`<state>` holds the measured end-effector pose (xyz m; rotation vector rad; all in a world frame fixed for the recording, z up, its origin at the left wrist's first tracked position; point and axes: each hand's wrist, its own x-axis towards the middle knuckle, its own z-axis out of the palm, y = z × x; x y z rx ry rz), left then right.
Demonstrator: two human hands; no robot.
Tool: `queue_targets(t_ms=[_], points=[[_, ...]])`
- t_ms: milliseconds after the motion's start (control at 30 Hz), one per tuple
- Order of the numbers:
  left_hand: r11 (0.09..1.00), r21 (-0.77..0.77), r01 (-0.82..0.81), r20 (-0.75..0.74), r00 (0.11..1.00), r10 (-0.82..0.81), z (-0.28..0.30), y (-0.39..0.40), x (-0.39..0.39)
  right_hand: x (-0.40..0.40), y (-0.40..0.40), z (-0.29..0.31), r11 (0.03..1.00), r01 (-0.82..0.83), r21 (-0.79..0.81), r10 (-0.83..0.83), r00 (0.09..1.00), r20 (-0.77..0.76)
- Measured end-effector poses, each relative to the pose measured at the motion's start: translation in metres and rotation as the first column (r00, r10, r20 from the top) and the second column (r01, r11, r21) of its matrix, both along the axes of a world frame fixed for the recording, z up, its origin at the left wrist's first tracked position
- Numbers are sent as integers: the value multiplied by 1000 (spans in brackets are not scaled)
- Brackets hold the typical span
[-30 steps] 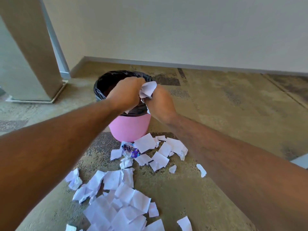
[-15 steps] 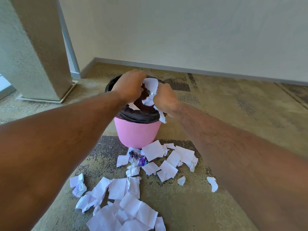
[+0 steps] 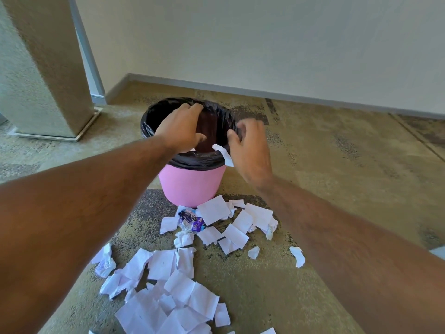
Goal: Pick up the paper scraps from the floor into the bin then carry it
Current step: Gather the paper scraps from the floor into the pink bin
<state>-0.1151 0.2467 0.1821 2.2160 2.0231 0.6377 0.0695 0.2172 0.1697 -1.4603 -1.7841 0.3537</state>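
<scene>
White scrap (image 3: 224, 154) at bin (image 3: 192, 184) rim, beside right hand (image 3: 250, 150) grip

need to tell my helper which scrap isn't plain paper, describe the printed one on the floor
Start at the pink bin and look at the floor at its near side. There, among the white scraps, lies a crumpled wrapper. It is the only piece with purple and blue print.

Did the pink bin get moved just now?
No. The pink bin sits at the same dark carpet patch; only the camera shifted.
</scene>
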Motion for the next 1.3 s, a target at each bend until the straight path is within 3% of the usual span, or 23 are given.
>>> queue_targets(t_ms=[200, 500, 600, 700, 833, 933, 1033, 1167, 1300], points=[[983, 184, 11, -20, 1000, -7, -12, -22, 0, 13, -29, -33, 965, -62, -256, 65, 998, 3], [895, 441, 58, -109, 994, -10, -30, -84, 3, -14, -6, 11, 994, -42, -99, 30, 993, -118], [896, 425, 127, -164, 985, -62, -44, -110, 5, -20, -12, 20, 994, -82, -74, 81, 997, -18], [935, 290, 202, -162, 974, -161, -71, -144, 11, -10, -39, 6, 987, -147, -62, 153, 983, 97], [952, -28, 303, -58, 951, -305, -113, -192, 27, 25, -94, -44, 956, -212, -202, 253, 945, 208], [900, -319, 296, 52, 954, -295, -139, -228, 45, 55, -137, -80, 901, -182, -395, 309, 906, 287], [821, -521, 235, 29, 966, -258, -161, -270, 68, 84, -180, -113, 785, -102, -610, 395, 842, 367], [739, -656, 153, -44, 970, -241, -189, -327, 104, 118, -234, -151, 598, -21, -801, 505, 786, 356], [749, -653, 114, -156, 947, -280, -211, -363, 127, 135, -271, -177, 527, 75, -847, 546, 733, 405]])
